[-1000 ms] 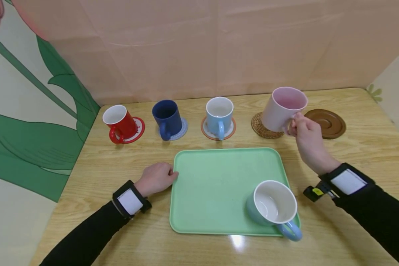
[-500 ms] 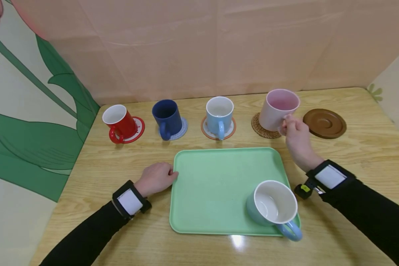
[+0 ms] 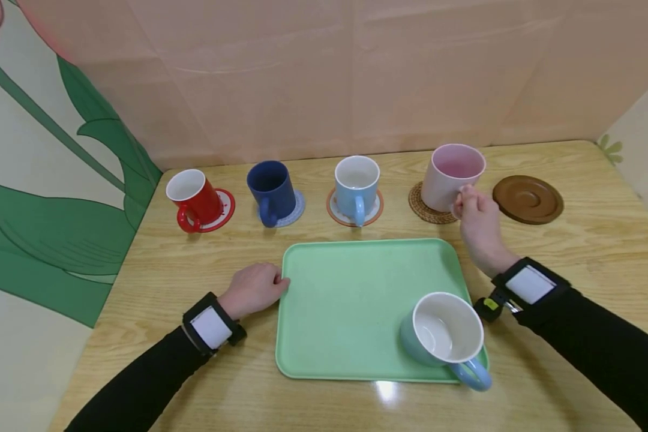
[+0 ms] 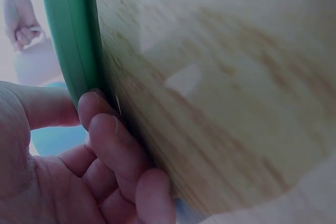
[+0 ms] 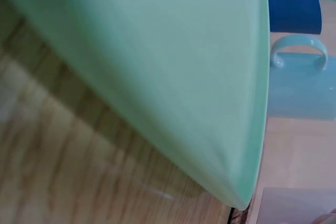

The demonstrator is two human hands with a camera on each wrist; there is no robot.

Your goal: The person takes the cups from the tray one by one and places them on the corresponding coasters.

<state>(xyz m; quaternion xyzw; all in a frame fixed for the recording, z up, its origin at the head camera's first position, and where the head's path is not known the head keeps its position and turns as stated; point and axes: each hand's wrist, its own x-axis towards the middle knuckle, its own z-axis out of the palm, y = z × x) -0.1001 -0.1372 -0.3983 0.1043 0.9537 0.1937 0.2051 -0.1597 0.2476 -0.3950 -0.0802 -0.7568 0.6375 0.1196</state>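
My right hand (image 3: 482, 225) pinches the handle of a pink mug (image 3: 443, 187), which stands upright over a woven coaster (image 3: 421, 210). The mug covers much of that coaster. At the left edge of a green tray (image 3: 356, 306), my left hand (image 3: 255, 290) holds the rim between thumb and curled fingers. The left wrist view shows the fingertips (image 4: 113, 135) against the outside of the rim. On the tray's near right corner sits a large light-blue mug (image 3: 418, 336) with a white inside, its handle jutting past the rim.
Behind the tray, a red mug (image 3: 207, 207), a dark blue mug (image 3: 281, 195) and a smaller light-blue mug (image 3: 347, 198) stand on round coasters. A brown wooden saucer (image 3: 545, 201) lies right of the pink mug. A pinkish sheet (image 3: 351, 78) rises along the table's back edge.
My right hand has moved the pink mug left and down, from beside the woven coaster to over it. In the last half second it barely moved. My left hand stayed on the tray rim.
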